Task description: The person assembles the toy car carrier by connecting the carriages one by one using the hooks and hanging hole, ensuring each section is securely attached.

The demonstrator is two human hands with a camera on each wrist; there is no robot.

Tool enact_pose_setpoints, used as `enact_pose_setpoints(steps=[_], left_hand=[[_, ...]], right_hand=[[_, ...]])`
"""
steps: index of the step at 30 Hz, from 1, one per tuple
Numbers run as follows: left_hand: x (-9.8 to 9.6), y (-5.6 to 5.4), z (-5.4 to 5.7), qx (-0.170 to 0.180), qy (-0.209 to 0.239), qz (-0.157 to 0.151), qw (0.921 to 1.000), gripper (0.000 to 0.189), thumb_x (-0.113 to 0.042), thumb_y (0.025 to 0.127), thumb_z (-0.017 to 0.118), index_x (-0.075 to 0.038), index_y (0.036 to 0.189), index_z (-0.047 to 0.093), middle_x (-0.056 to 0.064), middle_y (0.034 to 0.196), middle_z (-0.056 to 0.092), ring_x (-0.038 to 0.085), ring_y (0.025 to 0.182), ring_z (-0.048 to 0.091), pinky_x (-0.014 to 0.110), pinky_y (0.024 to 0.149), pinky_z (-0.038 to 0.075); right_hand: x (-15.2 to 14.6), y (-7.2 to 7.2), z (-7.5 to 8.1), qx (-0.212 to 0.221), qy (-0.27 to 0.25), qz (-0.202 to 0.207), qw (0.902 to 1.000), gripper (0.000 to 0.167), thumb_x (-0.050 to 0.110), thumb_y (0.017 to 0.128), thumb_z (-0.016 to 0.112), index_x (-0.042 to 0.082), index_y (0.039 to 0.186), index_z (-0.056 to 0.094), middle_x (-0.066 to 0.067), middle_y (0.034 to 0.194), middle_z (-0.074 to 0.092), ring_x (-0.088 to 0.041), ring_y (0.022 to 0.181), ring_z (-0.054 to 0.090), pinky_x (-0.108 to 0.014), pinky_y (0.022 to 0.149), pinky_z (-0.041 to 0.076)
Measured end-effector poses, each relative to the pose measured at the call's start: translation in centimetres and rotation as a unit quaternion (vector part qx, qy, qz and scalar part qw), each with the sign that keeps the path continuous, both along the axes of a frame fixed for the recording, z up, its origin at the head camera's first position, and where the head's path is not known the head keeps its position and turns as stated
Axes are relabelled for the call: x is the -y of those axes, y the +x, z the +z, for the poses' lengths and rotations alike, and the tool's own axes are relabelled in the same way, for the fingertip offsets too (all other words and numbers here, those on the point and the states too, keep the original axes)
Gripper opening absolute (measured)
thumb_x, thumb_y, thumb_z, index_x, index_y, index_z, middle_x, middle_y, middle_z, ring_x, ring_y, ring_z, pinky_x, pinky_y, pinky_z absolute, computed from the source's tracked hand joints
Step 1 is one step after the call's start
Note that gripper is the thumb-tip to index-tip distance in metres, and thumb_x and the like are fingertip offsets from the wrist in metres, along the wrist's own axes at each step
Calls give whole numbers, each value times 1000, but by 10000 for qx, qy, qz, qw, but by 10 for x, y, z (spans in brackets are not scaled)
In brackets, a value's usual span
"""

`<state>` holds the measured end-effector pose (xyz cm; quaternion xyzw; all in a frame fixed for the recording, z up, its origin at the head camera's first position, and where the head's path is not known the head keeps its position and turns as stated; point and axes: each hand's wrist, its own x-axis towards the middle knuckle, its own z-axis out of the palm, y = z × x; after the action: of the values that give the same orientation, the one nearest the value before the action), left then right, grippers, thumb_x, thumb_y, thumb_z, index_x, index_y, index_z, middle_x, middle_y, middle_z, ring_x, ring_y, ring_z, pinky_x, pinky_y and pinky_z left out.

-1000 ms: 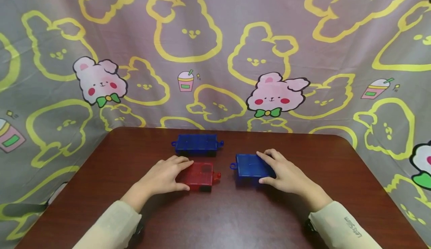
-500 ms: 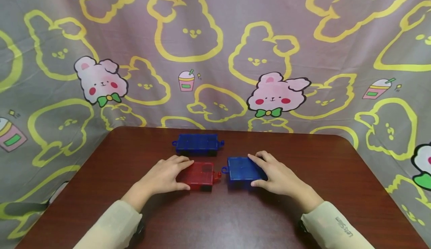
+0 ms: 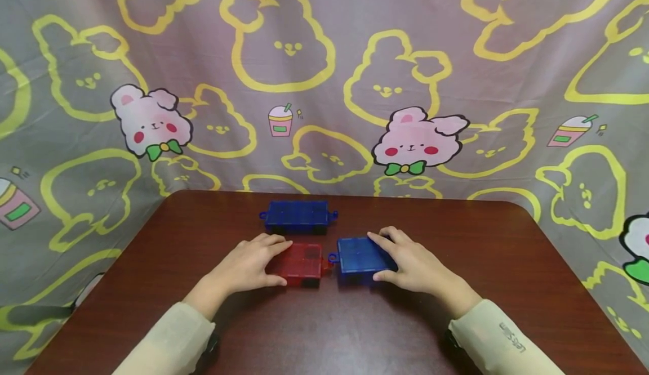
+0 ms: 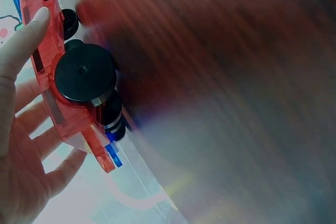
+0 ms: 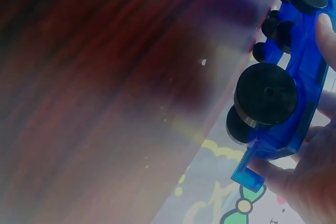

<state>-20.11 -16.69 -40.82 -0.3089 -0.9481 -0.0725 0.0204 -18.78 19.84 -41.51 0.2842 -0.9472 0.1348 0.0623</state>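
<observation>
A see-through red toy train car with black wheels stands mid-table in the head view. My left hand grips it from the left, thumb on the near side, fingers on the far side. To its right, my right hand holds a see-through blue toy train car the same way. The blue car's ring meets the red hook; whether they are linked I cannot tell. Black wheels show under the red car in the left wrist view, and similar wheels under the blue one in the right wrist view.
Behind the red car stands a second, darker blue toy train car, with a ring on its left and a hook on its right. All three rest on a brown wooden table. A bunny-patterned curtain hangs along the table's back edge.
My right hand has slid the blue car leftward and slightly nearer, so its ring has come to the red car's hook. The left hand and red car have stayed in place.
</observation>
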Motion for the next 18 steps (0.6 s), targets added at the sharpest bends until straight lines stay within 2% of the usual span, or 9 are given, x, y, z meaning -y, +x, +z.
enact_pose_setpoints(steps=[18], left_hand=[[0,0,1,36,29,-18,10000,78,-50,75,83,-12,138,59,8,137,60,26,124,56,55,87,52]], right_hand=[[2,-2,-4,136,185,20,9997,82,48,79,80,17,148,49,-11,132,51,-25,114,55,-40,81,54]])
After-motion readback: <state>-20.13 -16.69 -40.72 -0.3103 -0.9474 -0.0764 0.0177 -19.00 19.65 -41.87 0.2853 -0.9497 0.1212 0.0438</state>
